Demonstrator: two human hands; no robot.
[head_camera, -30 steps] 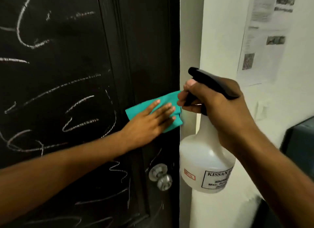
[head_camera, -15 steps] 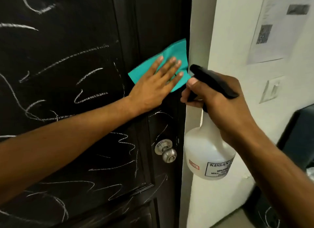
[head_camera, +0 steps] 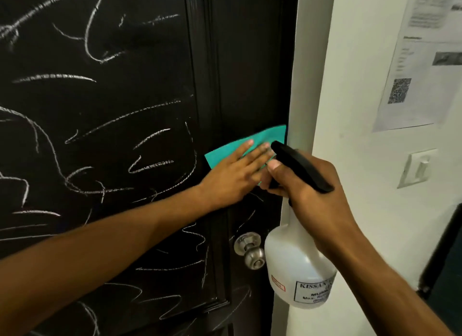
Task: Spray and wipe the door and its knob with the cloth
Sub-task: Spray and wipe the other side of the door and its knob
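A dark door (head_camera: 120,90) covered in white chalk scribbles fills the left of the view. My left hand (head_camera: 235,170) lies flat with straight fingers on a teal cloth (head_camera: 265,138), pressing it against the door's right stile above the silver knob (head_camera: 251,250). My right hand (head_camera: 315,198) grips the black trigger head of a white spray bottle (head_camera: 295,268), which hangs just right of the knob, in front of the door frame. The nozzle points toward the cloth.
A white door frame (head_camera: 312,73) and white wall lie to the right. A printed paper notice (head_camera: 420,60) is stuck on the wall, with a light switch (head_camera: 417,168) below it. Something dark (head_camera: 445,265) stands at the lower right.
My left hand has slid the cloth up and then back down along the door's right stile. The right hand keeps the bottle in about the same place beside the knob.
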